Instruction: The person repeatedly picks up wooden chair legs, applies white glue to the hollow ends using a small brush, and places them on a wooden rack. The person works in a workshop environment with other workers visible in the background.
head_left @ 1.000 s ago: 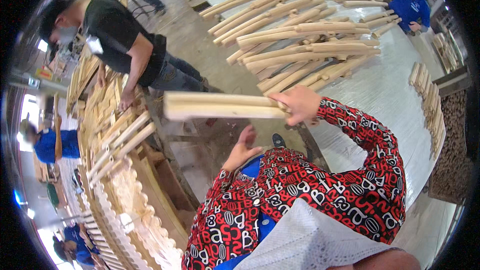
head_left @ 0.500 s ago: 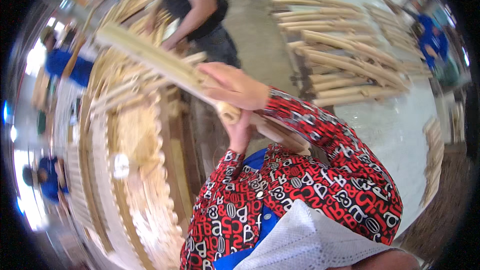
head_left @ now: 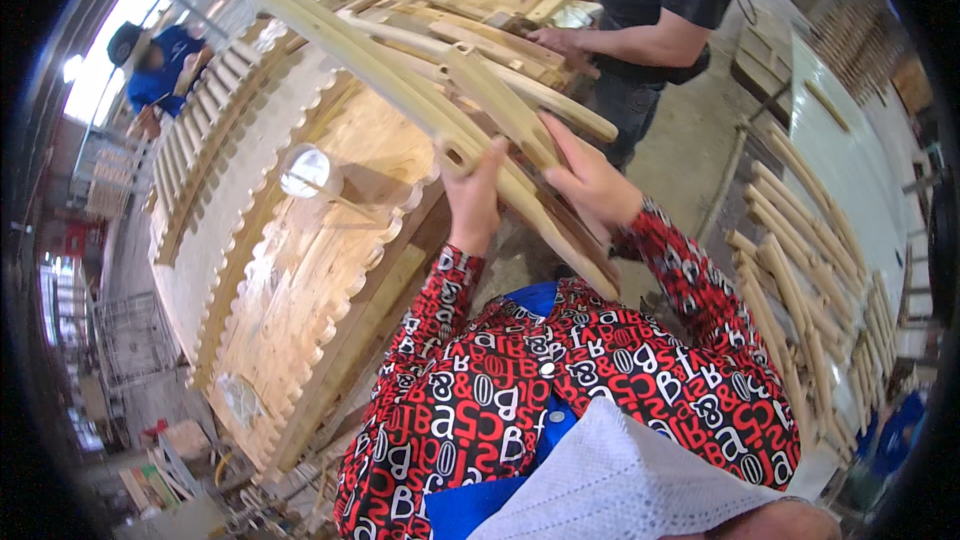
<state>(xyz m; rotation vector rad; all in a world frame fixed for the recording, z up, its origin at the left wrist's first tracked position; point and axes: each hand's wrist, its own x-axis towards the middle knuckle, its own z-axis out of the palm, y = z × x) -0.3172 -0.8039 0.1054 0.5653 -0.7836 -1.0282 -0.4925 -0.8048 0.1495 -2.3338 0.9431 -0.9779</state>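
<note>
My left hand [head_left: 474, 198] is closed round a long, pale wooden chair leg-like piece [head_left: 375, 70], slightly curved, with a slot cut in its side near my fingers. It slants from the upper left down toward my chest; whether it is one piece or two laid together I cannot tell. My right hand [head_left: 597, 180] grips a shorter wooden piece [head_left: 500, 100] with a hole near its far end, held beside the long one. To the left of my left hand, a tub of white stuff [head_left: 310, 172] with a stick in it stands on a plywood board with scalloped strips [head_left: 265, 285].
More wooden parts [head_left: 520, 50] lie loose at the far end of the bench. A co-worker in a dark shirt [head_left: 670, 10] works there. On my right, a pale table [head_left: 875, 170] carries rows of curved wooden pieces [head_left: 800, 250]. Another person in blue [head_left: 165, 65] is at the far left.
My view has swung left toward the scalloped board. My right hand, earlier lying across the long piece above my left hand, is now apart from it, gripping the shorter wooden piece.
</note>
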